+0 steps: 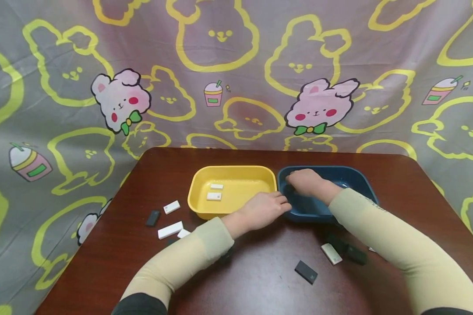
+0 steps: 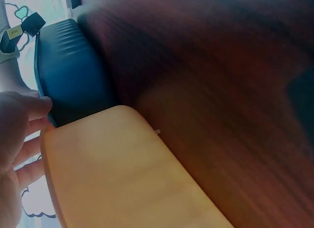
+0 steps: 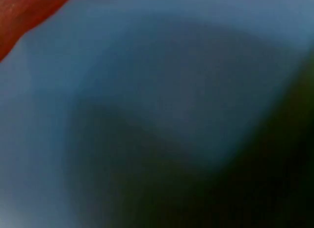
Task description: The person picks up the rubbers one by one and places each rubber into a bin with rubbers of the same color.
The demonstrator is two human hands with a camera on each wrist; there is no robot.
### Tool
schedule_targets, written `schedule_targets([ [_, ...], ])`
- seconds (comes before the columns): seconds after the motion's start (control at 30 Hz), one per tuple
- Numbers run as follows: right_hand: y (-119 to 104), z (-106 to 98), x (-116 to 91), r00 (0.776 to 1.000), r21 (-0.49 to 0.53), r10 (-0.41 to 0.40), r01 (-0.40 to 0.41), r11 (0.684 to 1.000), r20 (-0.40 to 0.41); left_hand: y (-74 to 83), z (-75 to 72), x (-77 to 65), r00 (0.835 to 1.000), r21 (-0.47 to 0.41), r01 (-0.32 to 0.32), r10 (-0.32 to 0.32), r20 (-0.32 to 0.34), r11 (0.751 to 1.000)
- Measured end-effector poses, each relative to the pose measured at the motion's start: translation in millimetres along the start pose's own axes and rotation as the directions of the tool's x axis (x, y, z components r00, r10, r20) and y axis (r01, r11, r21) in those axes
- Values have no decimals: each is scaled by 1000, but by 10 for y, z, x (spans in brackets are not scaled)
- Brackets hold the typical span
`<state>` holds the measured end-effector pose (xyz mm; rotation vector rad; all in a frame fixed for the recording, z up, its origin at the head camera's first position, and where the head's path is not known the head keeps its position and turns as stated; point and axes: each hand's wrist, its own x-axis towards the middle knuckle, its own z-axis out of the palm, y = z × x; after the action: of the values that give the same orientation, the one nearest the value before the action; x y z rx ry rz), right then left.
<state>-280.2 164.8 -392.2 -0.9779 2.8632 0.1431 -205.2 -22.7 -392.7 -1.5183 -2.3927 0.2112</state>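
My left hand [image 1: 262, 209] rests at the near corner where a yellow tub [image 1: 193, 192] and a dark blue tub [image 1: 305, 216] meet. In the left wrist view its thumb lies over the blue tub's rim, and the other fingers reach loosely behind the rims. Inside the blue tub, my right hand [image 1: 305, 180] dips with bent fingers pointing down; I cannot tell whether they hold anything. A blurred blue surface [image 3: 171, 90] fills most of the right wrist view. Two small white blocks, one of them nearer [image 1: 214, 196], lie in the yellow tub.
Left of the yellow tub lie a black block [image 1: 152, 218] and several white ones, including a longer one [image 1: 170, 230]. Nearer on the right are another black block [image 1: 306, 272] and a pale block [image 1: 331, 253] beside dark ones [image 1: 355, 254]. A patterned cloth [image 1: 252, 78] hangs behind the table [image 1: 260, 271].
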Motion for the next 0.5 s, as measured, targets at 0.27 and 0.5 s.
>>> schedule_targets([
  [0.27, -4, 93, 29, 999, -27, 34, -34, 999, -5, 27, -2, -10, 999, -26, 11, -12, -37, 1000],
  [0.5, -38, 94, 36, 998, -39, 65, -66, 997, -17, 24, -1, -38, 998, -36, 12, -14, -67, 999],
])
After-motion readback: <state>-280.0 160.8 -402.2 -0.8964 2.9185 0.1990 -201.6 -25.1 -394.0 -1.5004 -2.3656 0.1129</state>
